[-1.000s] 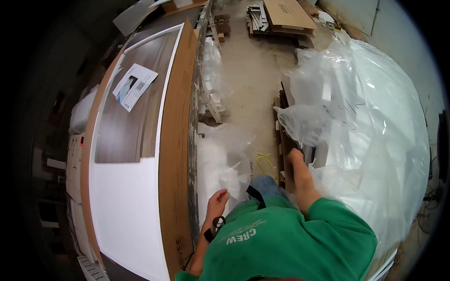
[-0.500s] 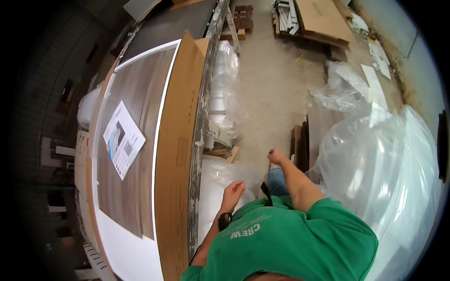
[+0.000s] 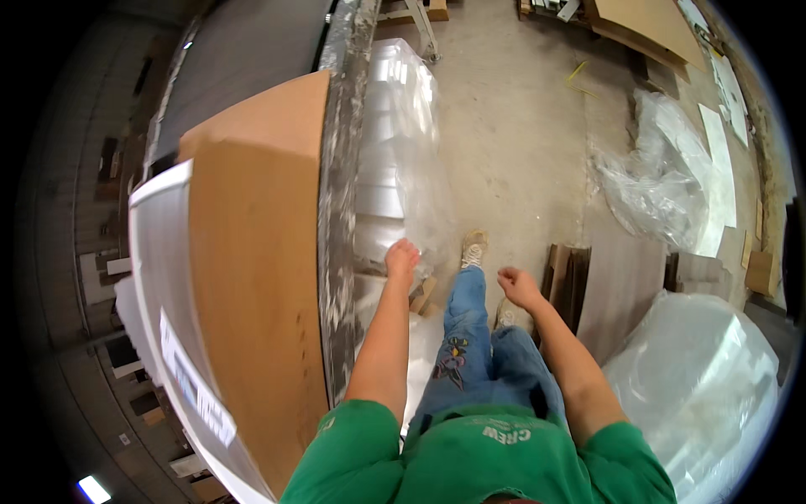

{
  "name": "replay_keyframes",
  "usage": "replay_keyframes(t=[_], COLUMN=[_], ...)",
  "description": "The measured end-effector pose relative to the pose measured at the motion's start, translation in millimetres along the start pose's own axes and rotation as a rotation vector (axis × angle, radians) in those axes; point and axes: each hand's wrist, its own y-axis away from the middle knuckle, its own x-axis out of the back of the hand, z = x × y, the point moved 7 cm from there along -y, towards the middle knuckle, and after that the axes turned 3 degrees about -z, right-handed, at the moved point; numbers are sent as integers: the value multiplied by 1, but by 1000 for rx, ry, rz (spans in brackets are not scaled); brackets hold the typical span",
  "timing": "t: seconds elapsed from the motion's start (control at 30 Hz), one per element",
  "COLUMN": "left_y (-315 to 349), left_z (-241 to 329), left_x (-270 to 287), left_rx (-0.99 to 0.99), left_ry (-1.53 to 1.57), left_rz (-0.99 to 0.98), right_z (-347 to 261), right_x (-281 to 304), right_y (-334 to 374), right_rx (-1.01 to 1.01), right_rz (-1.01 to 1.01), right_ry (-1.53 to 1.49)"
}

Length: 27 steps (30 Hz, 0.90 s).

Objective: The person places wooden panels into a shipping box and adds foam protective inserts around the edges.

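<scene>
My left hand is in the air beside the dark bench edge, above plastic-wrapped white pieces on the floor. Its fingers are loosely curled, with nothing visible in them. Further right, my right hand hangs in front of my hip, also curled, and holds nothing I can see. It is nearest to brown boards standing upright. On the bench at left sits an open cardboard box around a white-framed wood-grain panel. A printed sheet lies on that panel.
A walkway of concrete floor runs ahead of my shoes. Crumpled clear plastic lies at right, near a white strip. Closer stands a large plastic-wrapped bundle. Cardboard sheets are stacked at the far right.
My body has moved forward along the bench, and the box has shifted left and nearer in view. My left arm has swung forward, while one leg has stepped ahead.
</scene>
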Motion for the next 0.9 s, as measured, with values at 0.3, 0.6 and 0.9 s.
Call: replay_keyframes(t=[0.3, 0.6, 0.9], left_y=[-221, -138, -29], left_z=[54, 117, 217], left_x=[-9, -123, -177], left_rx=[-117, 523, -1220], left_ry=[563, 679, -950], left_rz=[290, -310, -89], right_z=[-14, -152, -171], right_x=[-31, -158, -51], right_y=[-87, -212, -323], right_rx=[45, 510, 629], right_rz=[-310, -735, 262], right_ry=[21, 435, 65])
